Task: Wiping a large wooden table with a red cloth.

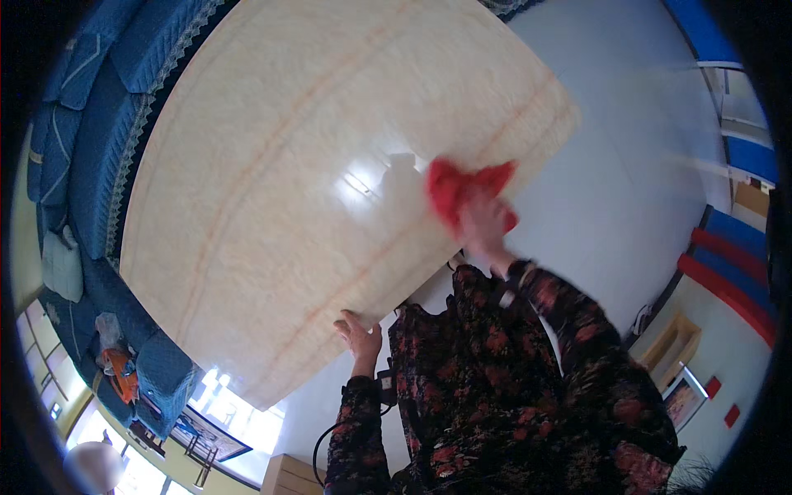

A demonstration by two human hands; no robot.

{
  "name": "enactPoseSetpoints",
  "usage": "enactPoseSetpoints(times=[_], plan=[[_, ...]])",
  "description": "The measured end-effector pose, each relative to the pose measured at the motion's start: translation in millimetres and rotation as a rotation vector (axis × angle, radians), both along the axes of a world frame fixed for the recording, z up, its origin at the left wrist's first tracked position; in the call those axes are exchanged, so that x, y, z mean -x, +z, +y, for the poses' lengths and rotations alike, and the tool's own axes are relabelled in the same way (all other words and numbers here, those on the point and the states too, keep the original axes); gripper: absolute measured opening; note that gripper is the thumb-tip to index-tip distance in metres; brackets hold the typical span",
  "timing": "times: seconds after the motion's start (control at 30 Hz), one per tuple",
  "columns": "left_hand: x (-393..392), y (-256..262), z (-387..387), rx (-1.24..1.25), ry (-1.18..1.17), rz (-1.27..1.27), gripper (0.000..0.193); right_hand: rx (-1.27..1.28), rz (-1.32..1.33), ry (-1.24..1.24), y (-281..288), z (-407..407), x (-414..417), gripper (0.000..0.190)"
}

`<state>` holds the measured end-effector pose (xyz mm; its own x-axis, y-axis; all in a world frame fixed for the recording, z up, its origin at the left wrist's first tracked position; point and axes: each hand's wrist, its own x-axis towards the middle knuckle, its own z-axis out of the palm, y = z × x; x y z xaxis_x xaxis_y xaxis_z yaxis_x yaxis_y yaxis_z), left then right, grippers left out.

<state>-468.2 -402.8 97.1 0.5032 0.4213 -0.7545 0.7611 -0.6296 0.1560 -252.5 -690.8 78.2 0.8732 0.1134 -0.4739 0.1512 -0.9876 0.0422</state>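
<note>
A large glossy table top point(297, 154), cream with tan stripes, spreads in front of me. My right hand point(482, 226) grips a bright red cloth point(448, 189) over the table's near right part. Both are blurred, and I cannot tell how firmly the cloth presses on the surface. Down at the table's near edge, my left hand point(360, 339) rests with fingers apart and holds nothing. Window light reflects off the table's middle, beside a dark reflected shape.
A blue quilted sofa point(93, 161) with lace trim runs along the table's left side. On it are a pale cushion point(62, 263) and an orange bag point(120, 374). A cardboard-coloured box point(291, 476) stands at the bottom. Shiny pale floor point(594, 154) extends on the right.
</note>
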Motion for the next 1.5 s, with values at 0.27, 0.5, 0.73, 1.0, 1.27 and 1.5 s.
enactPoseSetpoints(times=[0.27, 0.5, 0.73, 1.0, 1.27, 1.5], plan=[[-35, -9, 29, 0.082, 0.036, -0.016, 0.094, -0.807, -0.164, 0.959, -20, 151, -65, 0.020], [-98, 0, -21, 0.097, -0.001, 0.000, 0.102, -0.278, -0.644, 0.178, -38, 5, -236, 0.038], [-113, 16, -18, 0.046, 0.026, 0.189, 0.110, -0.273, -0.133, 0.249, -35, 66, -90, 0.042], [-106, 10, 14, 0.083, 0.037, 0.135, 0.107, -0.717, -0.290, 1.023, -43, 238, -201, 0.016], [-101, 10, 33, 0.007, 0.034, 0.189, 0.107, -0.079, -0.633, 0.315, -62, 8, -326, 0.035], [-93, 10, 42, -0.022, 0.000, 0.220, 0.109, 0.112, -0.487, -0.459, -74, -65, -209, 0.051]])
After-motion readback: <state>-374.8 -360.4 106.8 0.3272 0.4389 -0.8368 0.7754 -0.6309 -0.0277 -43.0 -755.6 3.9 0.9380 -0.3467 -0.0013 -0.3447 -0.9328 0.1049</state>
